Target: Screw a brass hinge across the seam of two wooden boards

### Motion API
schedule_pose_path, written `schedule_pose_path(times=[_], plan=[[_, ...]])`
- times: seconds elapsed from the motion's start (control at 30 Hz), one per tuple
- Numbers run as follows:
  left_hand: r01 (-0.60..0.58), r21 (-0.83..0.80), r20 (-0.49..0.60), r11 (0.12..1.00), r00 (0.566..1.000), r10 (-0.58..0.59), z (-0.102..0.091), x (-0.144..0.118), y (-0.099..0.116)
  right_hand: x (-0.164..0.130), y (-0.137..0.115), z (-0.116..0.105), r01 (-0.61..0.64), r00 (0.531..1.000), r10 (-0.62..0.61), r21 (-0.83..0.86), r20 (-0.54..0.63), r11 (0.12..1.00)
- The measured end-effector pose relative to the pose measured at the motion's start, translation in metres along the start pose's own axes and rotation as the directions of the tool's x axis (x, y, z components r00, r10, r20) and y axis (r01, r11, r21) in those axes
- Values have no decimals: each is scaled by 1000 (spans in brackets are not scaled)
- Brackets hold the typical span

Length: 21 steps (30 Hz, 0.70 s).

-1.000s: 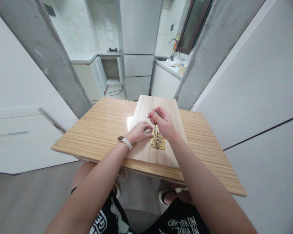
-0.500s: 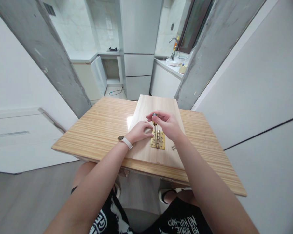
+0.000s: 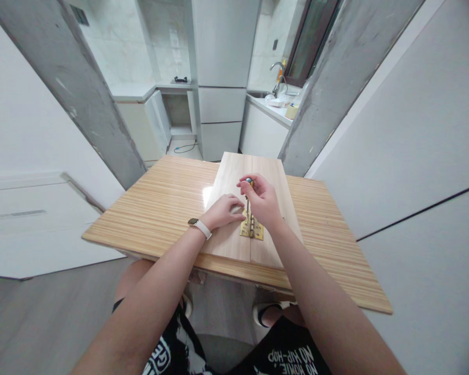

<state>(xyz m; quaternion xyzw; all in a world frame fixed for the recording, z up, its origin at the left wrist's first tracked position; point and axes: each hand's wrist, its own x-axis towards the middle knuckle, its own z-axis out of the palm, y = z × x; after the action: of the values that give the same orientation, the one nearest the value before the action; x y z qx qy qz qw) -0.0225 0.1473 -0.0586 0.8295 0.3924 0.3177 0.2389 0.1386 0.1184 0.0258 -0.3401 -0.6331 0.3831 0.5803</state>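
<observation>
A brass hinge [image 3: 251, 229] lies across the seam of two pale wooden boards [image 3: 230, 239] laid side by side on a striped wooden table [image 3: 160, 208]. My right hand [image 3: 261, 202] grips a small screwdriver [image 3: 248, 194] held upright, its tip down on the hinge's left leaf. My left hand [image 3: 223, 211], with a white watch band on the wrist, rests on the left board, fingertips touching the hinge's left edge by the screwdriver's shaft.
Grey concrete pillars [image 3: 78, 99] stand left and right behind the table. Beyond them is a white kitchen with cabinets [image 3: 219, 109] and a sink tap [image 3: 276, 78]. A white wall panel [image 3: 414, 156] runs close along the table's right side.
My right hand has turned on the screwdriver's top, shifting slightly right and back. A small screw seen on the right board half a second ago is now hidden behind my right wrist.
</observation>
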Motion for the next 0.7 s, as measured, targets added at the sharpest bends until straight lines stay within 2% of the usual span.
schedule_pose_path(times=[0.07, 0.2, 0.27, 0.37, 0.53, 0.63, 0.7], plan=[[2, 15, 2, 1000, 1000, -2, 0, 0, 1, 5, 0, -5, -35, 996, 30, 50, 86, 998], [2, 18, 4, 1000, 1000, -2, -2, -1, 3, 11, 0, -19, -108, 983, 76, 197, 165, 974], [0, 16, 3, 1000, 1000, 0, -2, -1, 3, 11, -3, -25, -147, 970, 99, 209, 223, 967], [-13, 15, -1, 1000, 1000, 13, -2, -1, 2, 13, -11, -32, -167, 931, 119, 112, 346, 980], [-23, 7, -14, 1000, 1000, 23, -2, -2, 0, 24, -34, -39, -78, 846, 114, -91, 521, 993], [-34, -4, -22, 999, 999, 34, -2, -2, 1, 29, -43, -41, -43, 816, 127, -159, 563, 986], [-26, -5, -19, 1000, 999, 26, -2, -2, 1, 29, -45, -41, -28, 823, 125, -180, 555, 983]])
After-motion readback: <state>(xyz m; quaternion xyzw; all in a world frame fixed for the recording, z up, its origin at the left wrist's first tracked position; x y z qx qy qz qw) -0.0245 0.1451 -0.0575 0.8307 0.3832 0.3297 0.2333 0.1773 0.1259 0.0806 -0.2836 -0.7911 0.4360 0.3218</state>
